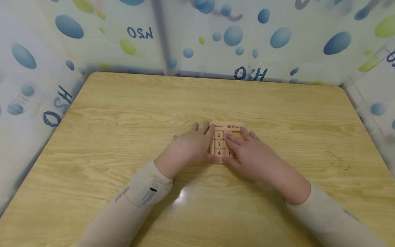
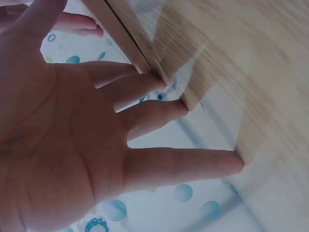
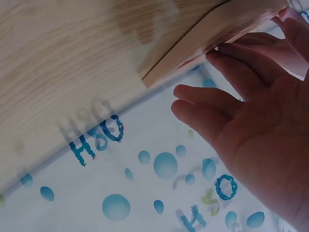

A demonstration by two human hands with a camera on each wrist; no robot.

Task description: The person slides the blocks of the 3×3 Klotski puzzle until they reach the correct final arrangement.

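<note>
A wooden number slide puzzle (image 1: 228,124) lies flat near the middle of the table, with tiles 2, 1, 4 and 7 readable. My left hand (image 1: 192,145) steadies its left side, thumb by the bottom edge. In the left wrist view, that hand's fingers (image 2: 183,162) are spread and straight, some tips on the tabletop and others against the puzzle's side. My right hand (image 1: 254,156) reaches over the puzzle's right part, a fingertip on a tile in the top row. It covers most of the right column. The puzzle's side (image 3: 188,46) shows above the right fingers in the right wrist view.
The wood-grain table (image 1: 139,103) extends around the puzzle on all sides. Behind it stands a wall (image 1: 200,41) covered with blue and green dots and lettering. Light sleeves (image 1: 139,195) cover both forearms.
</note>
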